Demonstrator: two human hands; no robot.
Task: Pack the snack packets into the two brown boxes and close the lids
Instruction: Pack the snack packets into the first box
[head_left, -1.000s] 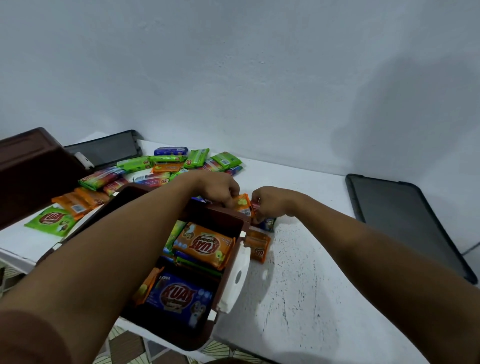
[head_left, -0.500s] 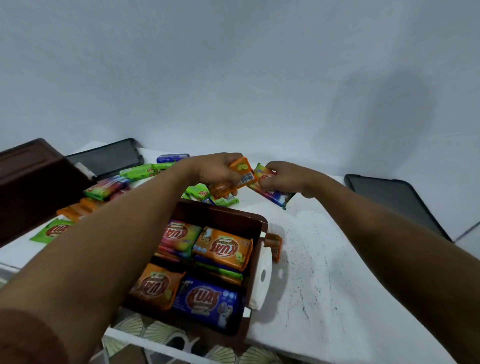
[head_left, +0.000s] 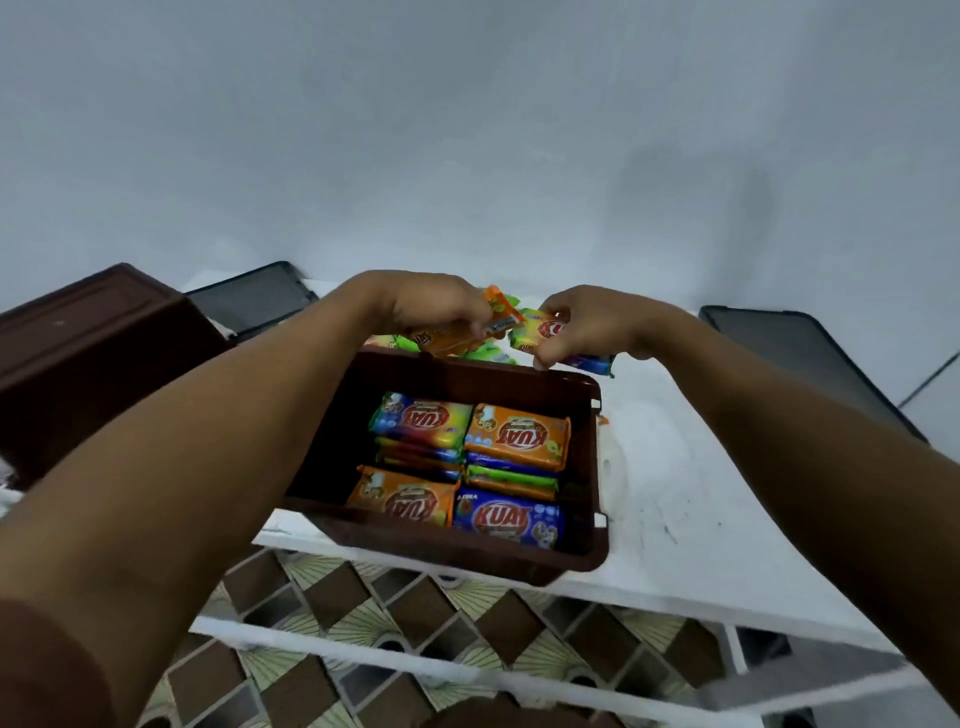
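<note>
A closed dark-brown plastic box (head_left: 88, 353) stands at the left of the white worktop (head_left: 675, 493). The left hand (head_left: 436, 306) pinches an orange foil snack packet (head_left: 462, 335). The right hand (head_left: 587, 327) grips a green-yellow snack packet (head_left: 537, 330). Both packets are above the far rim of the open brown box (head_left: 441, 545). Risk: the open box appears to overhang the worktop edge, so pressing packets in could tip it.

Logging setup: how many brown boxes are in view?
2. The open box sits at the table's near edge, holding packets; the second box stands at far left.

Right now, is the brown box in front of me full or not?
Partly full: stacked packets cover most of the floor of the brown box, but its walls rise above them.
</note>
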